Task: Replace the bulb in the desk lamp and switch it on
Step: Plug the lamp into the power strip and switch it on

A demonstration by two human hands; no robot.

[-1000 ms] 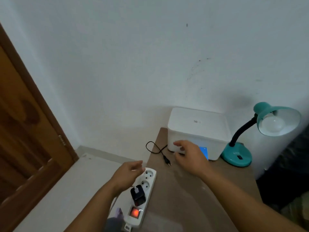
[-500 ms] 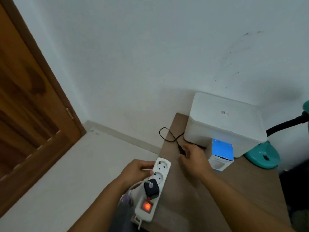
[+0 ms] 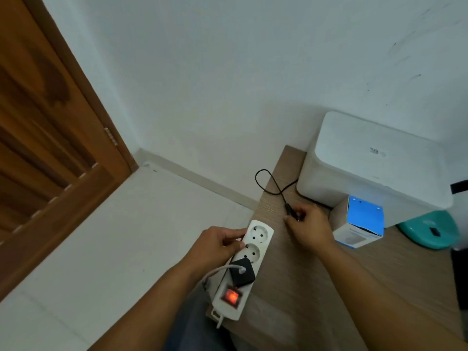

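Lamp base (image 3: 428,230), teal with a small black switch on top, sits at the right edge of the view, on the wooden table (image 3: 316,287) beside the white lidded box (image 3: 374,163); its neck, shade and bulb are out of sight. The right hand (image 3: 310,226) rests on the tabletop with its fingertips pinching the black plug (image 3: 291,214) at the end of the thin black cord (image 3: 268,183), which loops past the table edge and runs back behind the box, presumably to the lamp. The left hand (image 3: 217,245) grips the far end of the white power strip (image 3: 244,264) from the side, thumb on top near the first socket, likely to steady it against the push of the plug. That strip lies along the table's left edge, its red switch (image 3: 231,296) glowing, so the sockets are probably live. A black adapter (image 3: 241,272) with a white cable fills the socket nearest the switch, leaving two free by the holding hand. Just right of the plug hand stands a small blue-and-white carton (image 3: 359,224), perhaps the bulb's packaging. Judging by this, the step in hand is plugging in, with switching on still ahead.
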